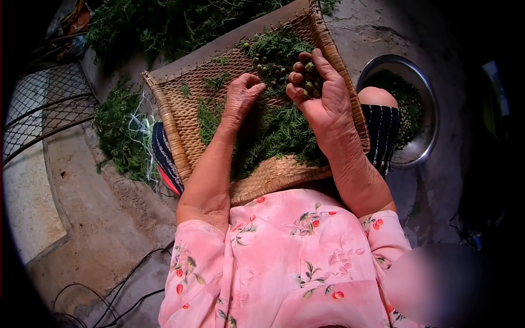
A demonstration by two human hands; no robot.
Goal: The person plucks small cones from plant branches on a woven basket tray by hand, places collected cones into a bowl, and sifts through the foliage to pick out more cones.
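Observation:
A woven wicker winnowing basket (pixel 183 115) rests across the lap, with feathery green conifer sprigs (pixel 287 131) spread inside it. My right hand (pixel 325 90) is above the basket's right side, palm turned up and fingers curled around several small green seed cones (pixel 310 85). More cones (pixel 270 70) lie among the greenery at the far side of the basket, just left of that hand. My left hand (pixel 244 94) hovers over the middle of the basket, thumb and fingers drawn together; whatever is between the fingertips is too small to make out.
On the right, beside the knee, stands a metal bowl (pixel 429 123) with green cones and bits of leaf. A large heap of cut branches (pixel 158 27) lies beyond the basket, and a smaller pile (pixel 117 123) sits at left. Black cables (pixel 128 279) cross the floor.

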